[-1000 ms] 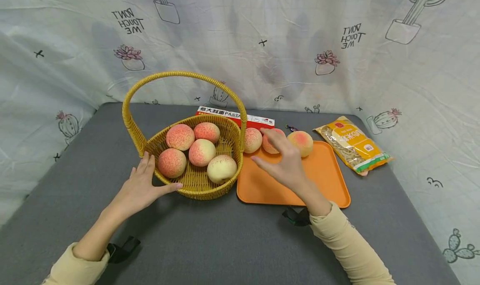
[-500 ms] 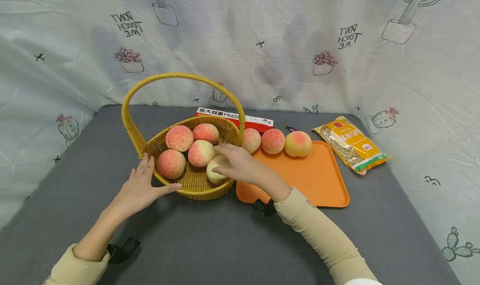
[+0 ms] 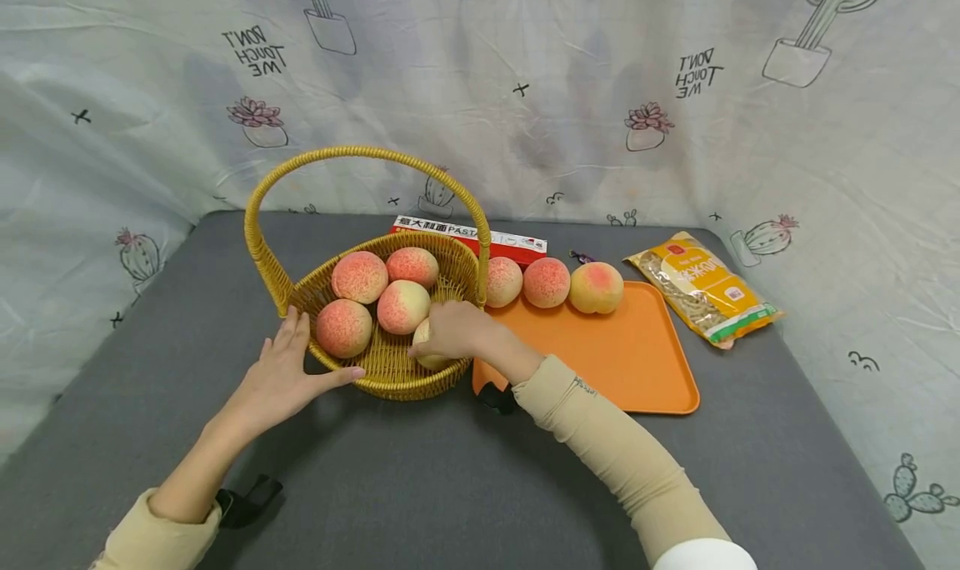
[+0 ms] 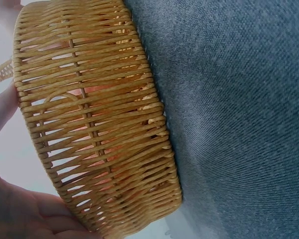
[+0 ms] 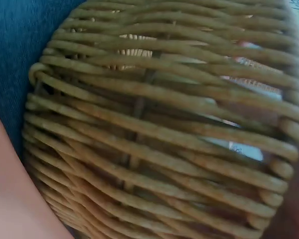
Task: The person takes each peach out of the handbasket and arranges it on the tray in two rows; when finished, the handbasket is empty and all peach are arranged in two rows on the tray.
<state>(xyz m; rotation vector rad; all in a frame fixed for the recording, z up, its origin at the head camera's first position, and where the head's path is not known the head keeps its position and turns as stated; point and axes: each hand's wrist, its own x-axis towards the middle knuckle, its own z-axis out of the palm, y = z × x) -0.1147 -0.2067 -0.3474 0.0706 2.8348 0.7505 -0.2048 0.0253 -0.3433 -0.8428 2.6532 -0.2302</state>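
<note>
Wicker frames the moment: a person's right hand [image 3: 450, 330] has crossed from the orange tray [image 3: 630, 362] into the woven basket [image 3: 390, 370] and now curls its fingers over the palest peach [image 3: 425, 347], which lies at the basket's near right edge, mostly hidden beneath that hand. A second ago the same hand hovered spread over the row of fruit on the tray; half a second ago it was just arriving at this peach. Judging by that shift, a pick from the basket looks to be the step in hand, with the lift not yet made.

What shows of the gripped peach is creamy yellow with hardly any blush, round and matte. Just to the left of the hand, four pinker peaches [image 3: 360, 276] crowd the basket floor. Beyond its knuckles, three more peaches [image 3: 547, 282] line the tray's far edge.

The left hand [image 3: 281, 370] has kept its place, fingers straight and thumb out, pressed flat against the basket's outer wall [image 4: 94, 134]. The wrist views show only close weave against grey tablecloth [image 4: 239, 99]. Farther off lie a red pasta box [image 3: 510, 241] and a yellow packet of noodles [image 3: 701, 287].
</note>
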